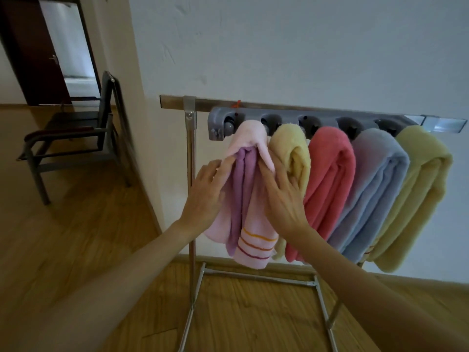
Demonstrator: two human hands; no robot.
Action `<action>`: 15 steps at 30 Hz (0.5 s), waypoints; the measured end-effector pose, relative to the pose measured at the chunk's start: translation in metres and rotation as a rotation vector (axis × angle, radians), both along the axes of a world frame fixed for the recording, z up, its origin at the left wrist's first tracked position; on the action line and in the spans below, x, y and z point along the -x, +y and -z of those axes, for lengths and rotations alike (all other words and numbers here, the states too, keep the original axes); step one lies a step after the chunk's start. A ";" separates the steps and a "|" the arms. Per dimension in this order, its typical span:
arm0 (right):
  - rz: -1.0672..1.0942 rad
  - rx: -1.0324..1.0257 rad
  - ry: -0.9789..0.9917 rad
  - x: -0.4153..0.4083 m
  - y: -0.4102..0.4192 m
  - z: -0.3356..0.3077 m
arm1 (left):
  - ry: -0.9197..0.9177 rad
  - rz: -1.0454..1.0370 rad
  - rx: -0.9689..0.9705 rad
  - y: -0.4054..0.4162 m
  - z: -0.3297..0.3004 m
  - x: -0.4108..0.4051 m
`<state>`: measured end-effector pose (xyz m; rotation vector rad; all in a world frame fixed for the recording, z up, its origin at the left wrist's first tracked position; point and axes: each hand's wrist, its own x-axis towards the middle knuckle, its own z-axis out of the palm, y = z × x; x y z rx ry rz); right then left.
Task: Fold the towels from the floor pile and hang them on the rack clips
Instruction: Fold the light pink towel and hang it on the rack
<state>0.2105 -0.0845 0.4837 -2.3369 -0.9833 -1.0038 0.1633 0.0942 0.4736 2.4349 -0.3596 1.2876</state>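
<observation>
A folded pink and purple towel (243, 189) with striped lower edge hangs from the leftmost clip of the grey clip bar (291, 120) on the metal rack (190, 174). My left hand (206, 194) rests flat against the towel's left side, fingers spread. My right hand (283, 196) presses its right side, fingers spread, touching the towel. To the right hang a pale yellow towel (294, 151), a red towel (330, 179), a blue towel (375, 181) and another yellow towel (416, 194). No floor pile is in view.
The rack stands against a white wall, its metal base frame (258, 276) on the wooden floor. A dark chair (76, 138) stands at the left by a wall corner. A doorway (63, 47) opens at the far left.
</observation>
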 end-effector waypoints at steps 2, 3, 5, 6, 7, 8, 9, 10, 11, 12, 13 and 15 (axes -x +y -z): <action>-0.100 -0.077 0.050 0.006 -0.005 0.007 | 0.041 0.063 0.270 -0.004 0.010 0.002; -0.131 -0.125 0.060 0.010 -0.007 0.012 | 0.071 0.057 0.385 -0.006 0.018 0.002; -0.154 -0.233 0.137 0.021 -0.010 0.023 | 0.143 -0.026 0.489 -0.008 0.036 0.000; -0.144 -0.284 0.210 0.026 -0.011 0.028 | 0.181 -0.071 0.493 -0.006 0.047 -0.002; -0.116 -0.321 0.272 0.030 -0.011 0.034 | 0.219 -0.107 0.487 -0.003 0.058 -0.005; -0.076 -0.344 0.320 0.032 -0.011 0.040 | 0.258 -0.137 0.479 0.001 0.069 -0.007; -0.032 -0.356 0.360 0.032 -0.011 0.047 | 0.290 -0.167 0.469 0.006 0.077 -0.008; 0.005 -0.367 0.393 0.032 -0.010 0.054 | 0.310 -0.201 0.461 0.010 0.084 -0.009; 0.035 -0.367 0.410 0.031 -0.009 0.061 | 0.314 -0.242 0.462 0.014 0.090 -0.009; 0.057 -0.356 0.414 0.030 -0.009 0.067 | 0.302 -0.288 0.473 0.017 0.095 -0.010; 0.071 -0.343 0.408 0.030 -0.010 0.072 | 0.292 -0.339 0.490 0.019 0.097 -0.009; 0.083 -0.344 0.371 0.029 -0.012 0.081 | 0.283 -0.416 0.511 0.022 0.099 -0.009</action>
